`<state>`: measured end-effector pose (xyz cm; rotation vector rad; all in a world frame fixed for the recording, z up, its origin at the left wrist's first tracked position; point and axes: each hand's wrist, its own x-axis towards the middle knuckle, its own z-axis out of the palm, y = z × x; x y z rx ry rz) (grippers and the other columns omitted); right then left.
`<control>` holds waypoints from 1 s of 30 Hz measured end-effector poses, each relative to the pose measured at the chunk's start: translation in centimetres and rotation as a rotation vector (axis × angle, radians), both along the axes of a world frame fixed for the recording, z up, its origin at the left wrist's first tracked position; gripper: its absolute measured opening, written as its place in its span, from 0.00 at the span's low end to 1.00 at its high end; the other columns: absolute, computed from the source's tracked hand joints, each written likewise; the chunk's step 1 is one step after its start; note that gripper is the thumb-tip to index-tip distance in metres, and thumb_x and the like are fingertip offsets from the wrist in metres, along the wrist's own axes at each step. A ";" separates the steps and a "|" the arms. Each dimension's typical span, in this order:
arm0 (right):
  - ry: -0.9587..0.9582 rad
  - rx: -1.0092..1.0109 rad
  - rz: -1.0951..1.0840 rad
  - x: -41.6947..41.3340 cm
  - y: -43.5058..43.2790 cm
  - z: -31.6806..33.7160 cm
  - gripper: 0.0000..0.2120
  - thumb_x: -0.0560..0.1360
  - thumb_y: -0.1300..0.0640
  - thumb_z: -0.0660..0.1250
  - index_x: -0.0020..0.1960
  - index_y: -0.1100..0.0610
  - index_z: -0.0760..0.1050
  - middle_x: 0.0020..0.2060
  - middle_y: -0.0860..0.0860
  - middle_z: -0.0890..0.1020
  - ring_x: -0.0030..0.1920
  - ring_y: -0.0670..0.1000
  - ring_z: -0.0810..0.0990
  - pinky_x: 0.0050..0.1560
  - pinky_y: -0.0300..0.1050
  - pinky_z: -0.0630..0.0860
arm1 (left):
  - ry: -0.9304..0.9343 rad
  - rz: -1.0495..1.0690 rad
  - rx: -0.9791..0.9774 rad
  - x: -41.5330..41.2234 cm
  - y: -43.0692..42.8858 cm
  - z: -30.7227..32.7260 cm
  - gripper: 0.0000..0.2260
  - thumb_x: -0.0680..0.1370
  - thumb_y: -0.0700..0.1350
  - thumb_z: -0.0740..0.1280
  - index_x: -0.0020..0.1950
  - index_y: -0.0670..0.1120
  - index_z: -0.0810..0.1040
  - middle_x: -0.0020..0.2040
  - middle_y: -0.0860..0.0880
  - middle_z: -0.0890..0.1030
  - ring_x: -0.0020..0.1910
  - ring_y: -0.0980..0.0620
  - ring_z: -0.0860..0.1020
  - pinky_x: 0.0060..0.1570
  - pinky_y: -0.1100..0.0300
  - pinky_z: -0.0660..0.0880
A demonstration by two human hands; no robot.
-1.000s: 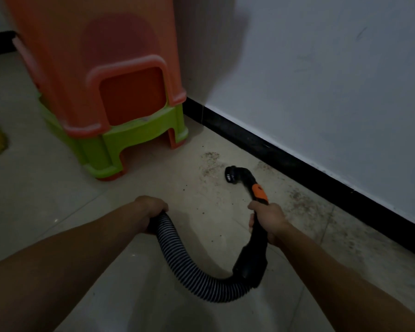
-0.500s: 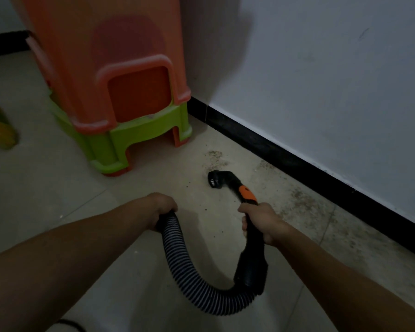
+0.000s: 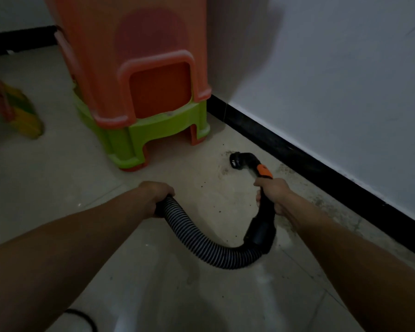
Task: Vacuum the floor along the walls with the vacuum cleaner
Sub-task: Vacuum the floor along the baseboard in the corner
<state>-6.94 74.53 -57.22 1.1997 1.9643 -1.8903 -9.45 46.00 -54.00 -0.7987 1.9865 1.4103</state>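
Wall (image 3: 321,80) at right, floor (image 3: 58,200) below, stacked plastic stools (image 3: 141,68) in the corner, and a black skirting (image 3: 321,168) along the wall's foot. The hose (image 3: 197,233) loops between my hands. My left hand (image 3: 157,190) has its fingers curled round the ribbed part, and my right hand (image 3: 273,192) grips the black handle (image 3: 261,226). The nozzle (image 3: 236,160) hangs low near the skirting, over grit (image 3: 223,168); contact unclear. Best, I judge: mouth low, a slow pass along the skirting, hose slack.
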 end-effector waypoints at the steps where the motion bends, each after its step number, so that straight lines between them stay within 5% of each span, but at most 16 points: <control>1: 0.003 0.028 -0.026 -0.2 0.3 -0.2 0.07 0.75 0.63 0.67 0.49 0.65 0.71 0.26 0.57 0.74 0.21 0.53 0.72 0.23 0.43 0.72 | 0.013 0.015 -0.010 0.1 0.1 -0.1 0.07 0.76 0.35 0.67 0.53 0.36 0.74 0.42 0.40 0.76 0.34 0.43 0.75 0.38 0.48 0.75; 9: -0.007 0.132 0.032 -3.8 1.3 -0.1 0.12 0.75 0.61 0.67 0.56 0.63 0.71 0.36 0.59 0.74 0.26 0.55 0.72 0.27 0.45 0.73 | -0.002 0.052 0.019 -0.3 0.8 -1.1 0.12 0.78 0.37 0.66 0.59 0.34 0.74 0.48 0.39 0.76 0.50 0.38 0.78 0.43 0.47 0.75; 14: -0.030 0.168 0.154 -5.8 0.2 -0.3 0.12 0.75 0.62 0.68 0.56 0.64 0.71 0.34 0.60 0.75 0.25 0.54 0.73 0.26 0.44 0.74 | -0.045 0.086 0.029 -1.1 0.0 -1.8 0.09 0.77 0.37 0.67 0.56 0.35 0.75 0.51 0.37 0.78 0.43 0.40 0.76 0.41 0.47 0.75; 18: -0.033 0.213 0.136 -7.5 0.6 -0.5 0.17 0.76 0.60 0.68 0.62 0.65 0.70 0.42 0.61 0.76 0.28 0.55 0.74 0.27 0.45 0.74 | -0.026 0.129 0.025 -1.3 0.4 -2.0 0.11 0.77 0.37 0.67 0.58 0.34 0.75 0.43 0.39 0.76 0.37 0.42 0.76 0.36 0.48 0.74; 21: -0.027 0.196 0.227 -9.0 -0.5 -0.3 0.13 0.75 0.61 0.69 0.57 0.65 0.72 0.34 0.60 0.76 0.22 0.53 0.75 0.24 0.43 0.74 | -0.041 0.172 0.041 -1.7 0.0 -2.1 0.12 0.77 0.37 0.67 0.59 0.34 0.75 0.40 0.40 0.75 0.36 0.42 0.75 0.39 0.48 0.74; 26: -0.012 0.259 0.199 -10.5 -1.3 -0.4 0.16 0.75 0.59 0.69 0.60 0.65 0.72 0.39 0.61 0.77 0.26 0.54 0.75 0.27 0.45 0.74 | -0.066 0.247 0.076 -2.5 -0.3 -2.9 0.14 0.80 0.39 0.64 0.63 0.34 0.72 0.59 0.36 0.77 0.57 0.37 0.76 0.46 0.47 0.74; 30: -0.058 0.227 0.293 -7.3 -1.6 -0.1 0.11 0.75 0.61 0.68 0.53 0.66 0.73 0.32 0.58 0.76 0.20 0.51 0.75 0.23 0.42 0.74 | -0.109 0.266 0.063 -2.5 0.1 -4.5 0.26 0.76 0.39 0.68 0.72 0.39 0.65 0.62 0.36 0.74 0.55 0.35 0.77 0.42 0.44 0.77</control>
